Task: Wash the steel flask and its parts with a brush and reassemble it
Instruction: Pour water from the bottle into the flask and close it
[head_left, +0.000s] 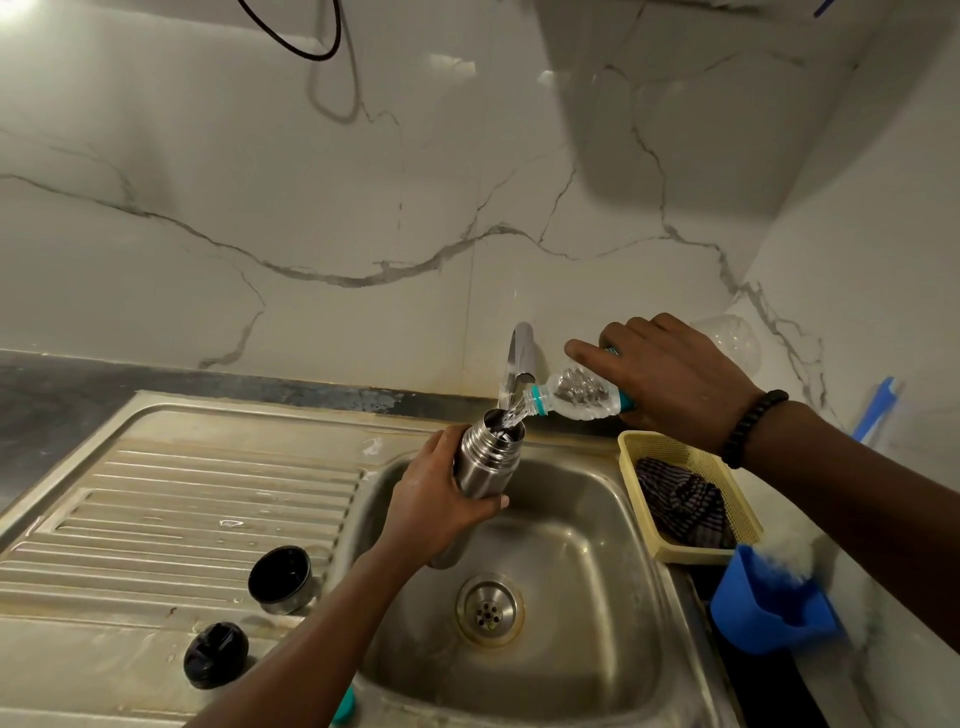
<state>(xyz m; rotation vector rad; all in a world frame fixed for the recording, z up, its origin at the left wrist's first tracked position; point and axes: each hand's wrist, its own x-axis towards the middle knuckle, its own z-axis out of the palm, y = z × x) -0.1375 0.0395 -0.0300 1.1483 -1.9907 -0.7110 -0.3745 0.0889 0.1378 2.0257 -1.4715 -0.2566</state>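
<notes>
While left hand (436, 501) fingers wrap the flask (485, 457) mid-body over the sink (613, 519), right hand (670, 379) grips the pouring bottle (576, 397); wet steel likely slippery, getting heavier.

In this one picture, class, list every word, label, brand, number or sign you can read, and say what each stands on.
None can be read.
Plastic bottle in the right hand: clear, with only a teal band; no print legible.
Steel flask in the left hand: plain metal, no marking visible.
Flask cup and black stopper on the drainboard: no text visible.
</notes>
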